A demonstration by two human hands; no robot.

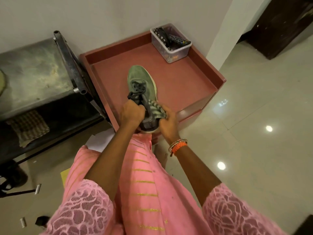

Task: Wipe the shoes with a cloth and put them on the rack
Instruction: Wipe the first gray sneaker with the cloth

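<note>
A grey-green sneaker (142,82) with dark laces and a pale sole is held above the reddish-brown rack top (177,82), toe pointing away from me. My left hand (131,112) grips its tongue and collar on the left side. My right hand (166,123) holds a grey striped cloth (156,109) pressed against the shoe's right side near the heel. The heel is partly hidden by both hands.
A clear plastic box (171,43) with a remote and a dark pouch stands at the rack's far right corner. A dark metal bench (33,70) stands to the left, a checked cloth (28,128) below it. Glossy tiled floor (254,133) spreads to the right.
</note>
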